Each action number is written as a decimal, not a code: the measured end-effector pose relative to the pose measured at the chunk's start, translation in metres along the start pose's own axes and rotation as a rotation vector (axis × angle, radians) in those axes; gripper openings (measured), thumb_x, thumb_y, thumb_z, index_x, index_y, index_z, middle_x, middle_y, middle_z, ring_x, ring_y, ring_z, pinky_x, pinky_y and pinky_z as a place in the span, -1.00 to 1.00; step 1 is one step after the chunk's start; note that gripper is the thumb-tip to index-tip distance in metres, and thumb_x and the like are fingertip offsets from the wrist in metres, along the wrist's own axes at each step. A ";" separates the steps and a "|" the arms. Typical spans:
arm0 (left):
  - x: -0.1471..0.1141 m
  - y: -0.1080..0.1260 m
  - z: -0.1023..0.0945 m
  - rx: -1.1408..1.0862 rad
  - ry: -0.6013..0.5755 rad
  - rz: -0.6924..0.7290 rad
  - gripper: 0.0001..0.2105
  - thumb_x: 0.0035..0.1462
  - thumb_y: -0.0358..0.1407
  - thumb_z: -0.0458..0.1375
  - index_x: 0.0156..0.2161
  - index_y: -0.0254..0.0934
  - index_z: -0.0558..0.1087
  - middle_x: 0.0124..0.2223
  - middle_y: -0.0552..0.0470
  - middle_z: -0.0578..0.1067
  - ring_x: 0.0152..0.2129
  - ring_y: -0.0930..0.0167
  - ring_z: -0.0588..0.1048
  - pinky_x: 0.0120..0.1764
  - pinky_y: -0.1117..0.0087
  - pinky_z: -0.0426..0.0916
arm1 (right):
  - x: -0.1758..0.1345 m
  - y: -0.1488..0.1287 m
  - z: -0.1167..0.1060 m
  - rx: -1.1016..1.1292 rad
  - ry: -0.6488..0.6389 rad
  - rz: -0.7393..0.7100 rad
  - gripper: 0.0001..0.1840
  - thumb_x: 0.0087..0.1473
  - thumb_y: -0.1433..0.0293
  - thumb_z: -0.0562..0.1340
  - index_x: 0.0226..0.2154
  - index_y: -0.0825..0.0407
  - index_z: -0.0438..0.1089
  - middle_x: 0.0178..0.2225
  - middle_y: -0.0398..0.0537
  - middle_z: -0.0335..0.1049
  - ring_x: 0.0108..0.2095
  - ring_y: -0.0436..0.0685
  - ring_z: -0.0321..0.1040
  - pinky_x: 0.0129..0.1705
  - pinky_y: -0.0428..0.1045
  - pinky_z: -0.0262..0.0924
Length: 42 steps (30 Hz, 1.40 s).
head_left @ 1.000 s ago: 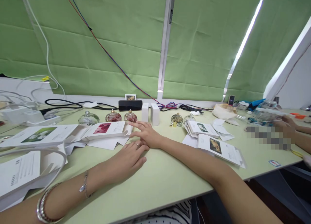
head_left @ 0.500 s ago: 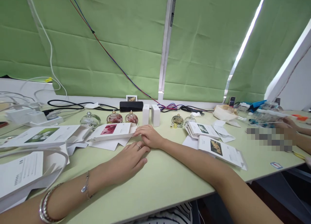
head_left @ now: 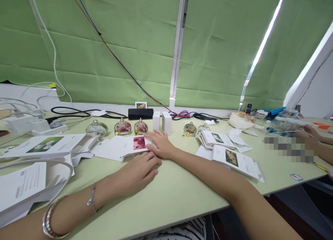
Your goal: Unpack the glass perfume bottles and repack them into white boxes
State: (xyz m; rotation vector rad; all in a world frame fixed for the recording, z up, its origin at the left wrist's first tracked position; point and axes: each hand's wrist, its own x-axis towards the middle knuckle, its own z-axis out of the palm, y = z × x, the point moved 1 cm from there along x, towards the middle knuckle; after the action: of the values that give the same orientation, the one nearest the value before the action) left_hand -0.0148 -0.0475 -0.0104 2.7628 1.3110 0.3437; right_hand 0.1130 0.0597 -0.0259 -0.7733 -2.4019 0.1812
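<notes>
My right hand (head_left: 161, 145) lies over the right end of a flattened white box (head_left: 128, 145) printed with a picture of pink-red petals. Its fingers stretch across the top, and the thumb is at the near side. Just in front, my left hand (head_left: 139, 169) rests palm down on the table with its fingers loosely extended, meeting the right hand and the box's near edge. Behind the box stand two round glass bottles, one pink bottle (head_left: 123, 126) and another pink bottle (head_left: 141, 125), with gold caps (head_left: 117, 133) beside them.
Two small upright white boxes (head_left: 167, 123) stand behind my right hand. More flattened boxes lie left (head_left: 52, 145) and right (head_left: 232, 160). A clear bottle (head_left: 96, 128) and a yellow-flower bottle (head_left: 190, 129) stand farther back. Cables (head_left: 78, 112) run along the wall. Another person's hand (head_left: 307, 137) is at far right.
The petal-printed box has shifted right and turned, uncovering the gold caps behind it. My right hand now reaches over more of its end. My left hand has barely moved.
</notes>
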 end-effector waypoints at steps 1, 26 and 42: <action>0.001 0.002 -0.001 -0.010 -0.003 0.009 -0.76 0.23 -0.27 -0.10 -0.12 -0.17 0.39 -0.16 0.00 0.41 -0.19 0.30 0.37 -0.12 0.27 0.26 | 0.000 0.002 0.001 0.019 -0.044 0.036 -0.56 0.19 0.24 0.04 0.10 -0.01 0.21 0.17 0.03 0.18 0.18 0.25 0.01 0.14 0.21 -0.13; 0.009 -0.010 -0.007 -0.044 0.019 -0.304 -0.39 0.10 0.06 -0.02 0.17 -0.28 0.19 0.16 -0.18 0.31 0.07 0.08 0.27 0.02 0.07 0.17 | -0.058 0.018 -0.038 0.555 -0.109 0.460 -0.71 0.13 0.41 0.05 -0.08 0.04 0.28 -0.06 -0.02 0.32 -0.05 0.09 0.26 0.00 0.05 0.16; 0.016 -0.028 -0.006 -0.216 0.118 -0.306 -0.34 0.01 0.16 0.04 0.13 -0.22 0.26 0.09 -0.15 0.34 -0.01 0.10 0.33 -0.02 0.11 0.25 | -0.055 0.025 -0.039 0.787 -0.144 0.416 -0.61 0.09 0.40 0.04 0.01 0.03 0.20 0.00 -0.03 0.22 0.03 0.07 0.15 0.14 0.05 -0.04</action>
State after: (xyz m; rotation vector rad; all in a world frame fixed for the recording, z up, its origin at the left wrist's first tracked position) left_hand -0.0277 -0.0173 -0.0062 2.3540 1.5900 0.5930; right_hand 0.1833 0.0468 -0.0296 -0.8604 -1.9890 1.2885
